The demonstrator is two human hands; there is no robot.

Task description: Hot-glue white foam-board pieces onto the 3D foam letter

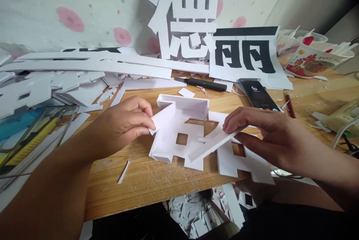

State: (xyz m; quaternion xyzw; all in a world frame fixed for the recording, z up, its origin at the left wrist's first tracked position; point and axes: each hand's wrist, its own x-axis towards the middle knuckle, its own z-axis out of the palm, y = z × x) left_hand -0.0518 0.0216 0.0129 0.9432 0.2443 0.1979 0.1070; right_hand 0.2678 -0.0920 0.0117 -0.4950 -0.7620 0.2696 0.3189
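A white foam-board cutout [193, 140] with a square hole lies on the wooden table, upright walls along part of its outline. My left hand [123, 125] pinches the left corner of this cutout between thumb and fingers. In my right hand [266, 135], a long white foam-board strip [209, 147] is gripped by its right end. It slants down to the left across the cutout, its lower end near the front edge; whether it touches there I cannot tell. Another flat cutout [228, 163] lies under my right hand, partly hidden.
A black utility knife [206, 84] lies behind the cutouts, with a phone [258, 94] to its right. Printed paper [241, 56] and a finished white character [193, 8] lean at the wall. Scraps [81, 90] pile up left; an instant-noodle tub [311, 58] stands back right.
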